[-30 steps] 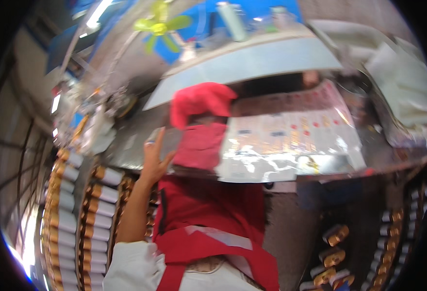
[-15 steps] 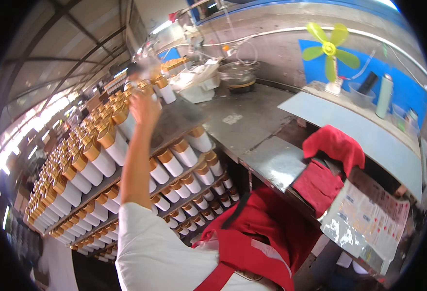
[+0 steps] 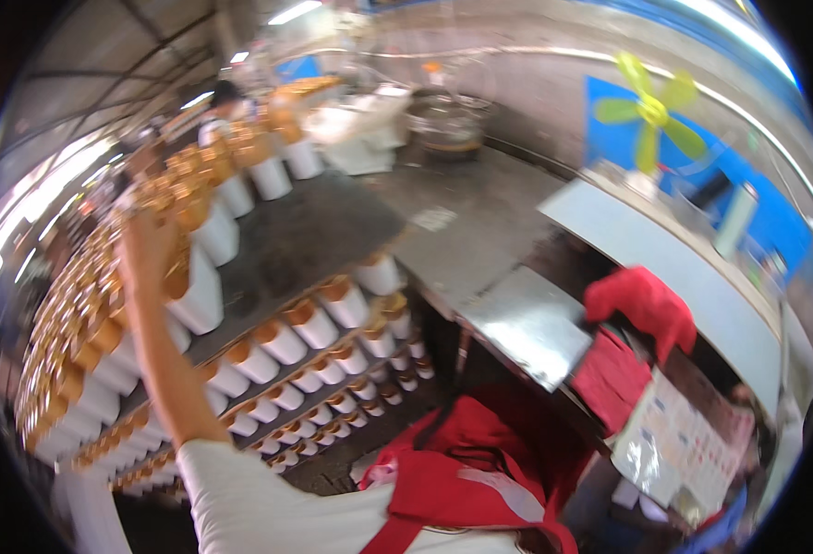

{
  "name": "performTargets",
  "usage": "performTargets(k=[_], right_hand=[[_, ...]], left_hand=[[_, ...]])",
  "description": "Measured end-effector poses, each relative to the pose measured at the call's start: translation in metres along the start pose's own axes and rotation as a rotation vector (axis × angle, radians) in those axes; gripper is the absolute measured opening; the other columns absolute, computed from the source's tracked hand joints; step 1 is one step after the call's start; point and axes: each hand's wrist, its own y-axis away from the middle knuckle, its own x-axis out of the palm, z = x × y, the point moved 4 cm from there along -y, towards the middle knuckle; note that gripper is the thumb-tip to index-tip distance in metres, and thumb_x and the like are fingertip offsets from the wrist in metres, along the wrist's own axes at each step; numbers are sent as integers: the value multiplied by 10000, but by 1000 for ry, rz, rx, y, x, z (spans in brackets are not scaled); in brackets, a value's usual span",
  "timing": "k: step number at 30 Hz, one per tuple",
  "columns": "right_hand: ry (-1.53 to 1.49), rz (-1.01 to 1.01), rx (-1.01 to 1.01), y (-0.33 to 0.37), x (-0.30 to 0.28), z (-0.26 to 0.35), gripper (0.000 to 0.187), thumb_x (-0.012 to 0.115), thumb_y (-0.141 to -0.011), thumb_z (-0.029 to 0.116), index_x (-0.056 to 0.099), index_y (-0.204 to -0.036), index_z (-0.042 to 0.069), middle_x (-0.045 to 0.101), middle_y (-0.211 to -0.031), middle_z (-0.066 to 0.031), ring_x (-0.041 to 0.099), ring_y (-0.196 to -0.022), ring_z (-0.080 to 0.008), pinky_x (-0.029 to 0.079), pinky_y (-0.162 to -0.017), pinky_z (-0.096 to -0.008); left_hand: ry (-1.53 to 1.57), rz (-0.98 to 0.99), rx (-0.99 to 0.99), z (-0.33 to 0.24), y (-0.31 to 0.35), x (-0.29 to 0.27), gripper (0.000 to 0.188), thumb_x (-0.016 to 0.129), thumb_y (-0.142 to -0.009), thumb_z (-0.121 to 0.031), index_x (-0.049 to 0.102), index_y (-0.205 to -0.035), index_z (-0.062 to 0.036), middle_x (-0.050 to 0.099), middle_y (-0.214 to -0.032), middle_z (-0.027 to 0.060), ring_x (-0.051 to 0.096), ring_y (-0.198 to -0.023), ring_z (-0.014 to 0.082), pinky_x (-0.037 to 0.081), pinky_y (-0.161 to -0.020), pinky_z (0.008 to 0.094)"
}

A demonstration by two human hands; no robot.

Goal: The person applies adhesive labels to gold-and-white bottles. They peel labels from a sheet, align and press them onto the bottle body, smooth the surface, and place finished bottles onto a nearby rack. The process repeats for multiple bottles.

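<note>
My left arm stretches out over a rack, and my left hand [image 3: 148,245] is among the gold tops of white containers at the left of the top shelf [image 3: 282,235]. Motion smears the fingers, so I cannot make out whether they grip one. Right beside the hand stands a tall white container [image 3: 199,295] with a gold top. Farther back along the shelf edge more of them stand upright, among them a white container [image 3: 269,177]. My right hand is not in view.
Lower shelves hold rows of similar white containers [image 3: 282,342]. Right of the rack is a metal table [image 3: 527,323] with red cloth [image 3: 642,309]. A yellow-green fan [image 3: 651,111] and a pale green bottle [image 3: 735,220] stand on a ledge. Behind are a round pot [image 3: 448,125] and a person [image 3: 224,111].
My left hand has moved left along the top shelf, past the nearer containers. The view has shifted, and more of the bare dark shelf shows to the right of the hand.
</note>
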Motion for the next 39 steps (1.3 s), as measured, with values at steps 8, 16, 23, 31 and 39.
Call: performTargets(k=[8,16,23,31,39], right_hand=[[-404,512,67,-7,87,236,265,580,-813,-48,667,-1064,-30,629,-748,-42,576,-706,-93,463,-677,-236],[-552,858,118,27,181,293,779,837,-658,175,502,-1353,73,682,-1044,-17,381,-601,-44,404,-574,-207],[-468,866,494,11,244,254,657,715,-831,194,425,-1403,49,657,-1040,-74,589,-894,-110,490,-791,-278],[-653,807,718,27,269,238,591,684,-855,191,459,-1377,28,648,-1050,-43,562,-818,-71,488,-766,-253],[-207,509,517,14,172,182,337,649,-876,134,638,-1209,90,697,-977,-24,590,-751,-57,475,-634,-228]], left_hand=[[773,-138,852,-160,116,-57,181,750,-767,-168,640,-764,-24,569,-666,73,483,-578,221,381,-560,314],[1795,744,1661,-456,251,-17,209,814,-681,-233,673,-737,-89,641,-723,31,600,-674,193,444,-578,303],[1746,1193,1364,-583,337,41,374,669,-842,-218,613,-1164,-34,623,-1045,131,559,-963,230,412,-917,352],[1657,1352,1045,-502,401,88,874,623,-830,-29,84,-1518,-50,263,-1490,192,305,-1350,257,254,-1106,373],[1833,1627,761,-506,403,91,867,623,-819,-1,99,-1510,-26,341,-1451,167,416,-1268,232,340,-1052,337]])
